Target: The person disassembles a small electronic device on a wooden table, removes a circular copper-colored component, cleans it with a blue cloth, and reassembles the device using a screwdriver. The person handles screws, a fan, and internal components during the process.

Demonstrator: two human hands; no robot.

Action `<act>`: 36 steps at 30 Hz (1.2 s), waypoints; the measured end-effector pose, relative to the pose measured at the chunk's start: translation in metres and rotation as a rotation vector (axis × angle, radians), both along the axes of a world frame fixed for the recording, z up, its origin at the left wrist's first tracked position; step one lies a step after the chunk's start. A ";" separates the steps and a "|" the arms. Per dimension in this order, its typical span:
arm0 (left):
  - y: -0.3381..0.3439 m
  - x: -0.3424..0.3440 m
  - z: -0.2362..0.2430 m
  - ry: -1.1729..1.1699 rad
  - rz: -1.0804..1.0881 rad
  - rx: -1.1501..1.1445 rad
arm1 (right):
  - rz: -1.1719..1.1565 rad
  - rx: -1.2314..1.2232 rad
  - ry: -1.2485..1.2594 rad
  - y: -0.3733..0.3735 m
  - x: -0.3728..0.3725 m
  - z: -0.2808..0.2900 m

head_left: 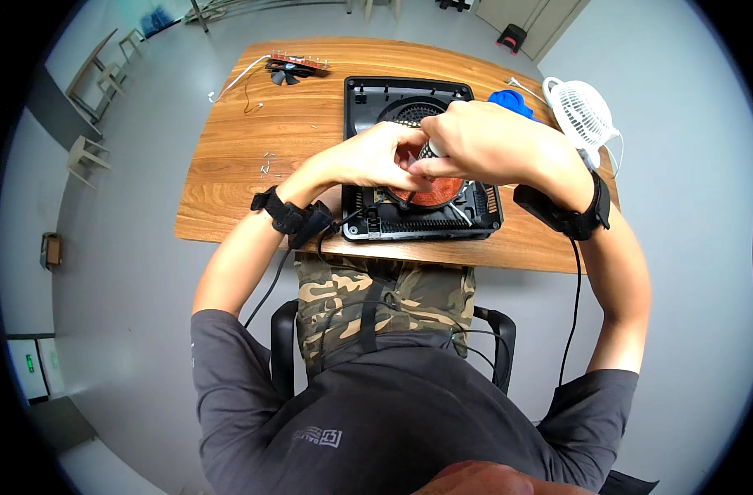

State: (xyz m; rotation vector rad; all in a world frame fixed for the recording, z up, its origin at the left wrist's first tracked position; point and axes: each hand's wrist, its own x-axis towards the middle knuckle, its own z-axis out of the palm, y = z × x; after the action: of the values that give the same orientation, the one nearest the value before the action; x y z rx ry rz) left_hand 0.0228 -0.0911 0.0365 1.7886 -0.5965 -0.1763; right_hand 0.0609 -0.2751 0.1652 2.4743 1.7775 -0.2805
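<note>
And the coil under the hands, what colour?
Reddish copper. The coil shows best in the head view, though partly covered.

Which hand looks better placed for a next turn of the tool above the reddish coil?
Probably the right hand: it grips the tool above the coil. The left hand is close beside it, seemingly better placed to steady.

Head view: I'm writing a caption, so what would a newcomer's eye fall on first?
Probably the left hand and right hand, close together over a round copper-red coil in an open black casing. Next, perhaps, the white fan at the table's right side, with a blue bundle to its left.
</note>
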 end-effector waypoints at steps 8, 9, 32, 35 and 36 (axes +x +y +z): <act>0.010 -0.004 0.007 -0.046 0.036 0.056 | -0.028 -0.006 0.007 0.001 0.003 0.000; 0.012 -0.003 0.010 -0.069 0.034 0.101 | 0.017 0.022 0.012 -0.003 0.004 0.001; -0.001 -0.003 -0.001 -0.029 0.041 0.109 | 0.031 0.039 0.002 -0.008 0.002 -0.005; -0.001 -0.005 -0.004 -0.066 0.055 -0.008 | -0.084 -0.104 0.023 0.001 -0.006 0.006; -0.001 -0.007 -0.002 -0.072 0.058 -0.037 | -0.117 -0.126 0.005 0.005 -0.009 0.008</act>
State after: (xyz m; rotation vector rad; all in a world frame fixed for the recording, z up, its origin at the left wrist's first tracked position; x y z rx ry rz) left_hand 0.0161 -0.0924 0.0342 1.7803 -0.5945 -0.0606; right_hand 0.0515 -0.2698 0.1729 2.4939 1.5671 -0.3948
